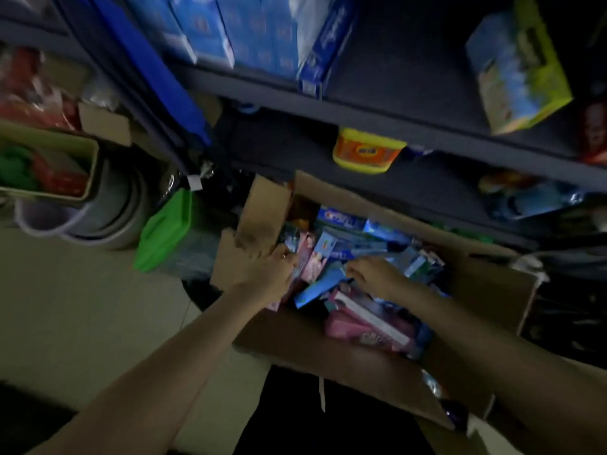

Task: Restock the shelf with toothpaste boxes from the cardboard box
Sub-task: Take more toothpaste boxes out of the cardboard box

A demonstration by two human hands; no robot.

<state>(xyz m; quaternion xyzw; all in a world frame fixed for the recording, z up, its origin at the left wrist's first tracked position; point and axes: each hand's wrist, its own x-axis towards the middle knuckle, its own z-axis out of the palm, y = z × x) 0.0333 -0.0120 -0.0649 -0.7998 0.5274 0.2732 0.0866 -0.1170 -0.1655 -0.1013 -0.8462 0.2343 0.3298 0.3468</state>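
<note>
An open cardboard box (331, 362) stands on the floor under the dark shelf (377, 116), filled with several jumbled toothpaste boxes (358, 244) in blue and pink. Both my hands reach into it. My left hand (274, 274) is at the box's left side, its fingers curled around pink toothpaste boxes (310, 261). My right hand (372, 274) lies in the middle of the pile, fingers on a blue toothpaste box (320, 289); the blur hides how tightly it holds. Blue toothpaste boxes (230, 31) stand on the upper shelf.
A yellow tub (368, 149) sits on the lower shelf, a green-and-blue carton (519, 67) on the upper one at right. Left of the box are a green plastic item (167, 229), stacked buckets (108, 208) and a tray of red and green goods (46, 165).
</note>
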